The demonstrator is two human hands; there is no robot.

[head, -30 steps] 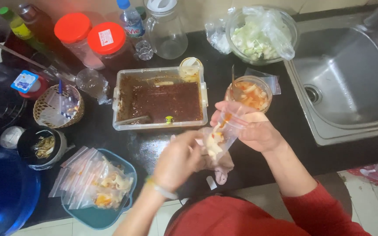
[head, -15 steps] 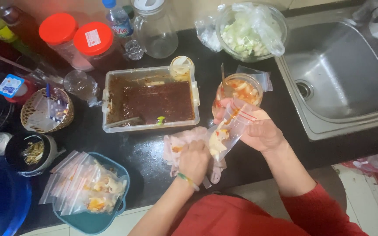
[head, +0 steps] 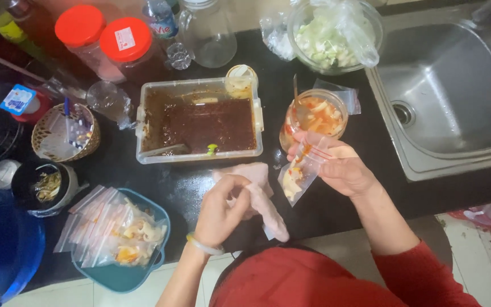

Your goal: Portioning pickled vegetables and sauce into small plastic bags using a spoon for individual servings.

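Note:
My right hand (head: 342, 167) holds a small clear zip bag (head: 298, 173) with pieces of pickled food and red sauce in it, just in front of a glass jar (head: 313, 116) of the same food. My left hand (head: 223, 210) rests on a pink cloth (head: 259, 196) lying on the black counter, fingers curled onto it. A clear rectangular container (head: 200, 122) with dark red-brown sauce sits just beyond both hands.
A teal bowl (head: 123, 273) with several filled zip bags is at the front left. A steel sink (head: 456, 96) lies to the right. Red-lidded jars (head: 103, 40), a glass bowl of chopped vegetables (head: 333, 37), a wicker basket (head: 66, 133) and a blue bottle (head: 1, 250) stand around.
My left hand has let go of the zip bag and dropped down onto the pink cloth. My right hand still holds the bag near the jar.

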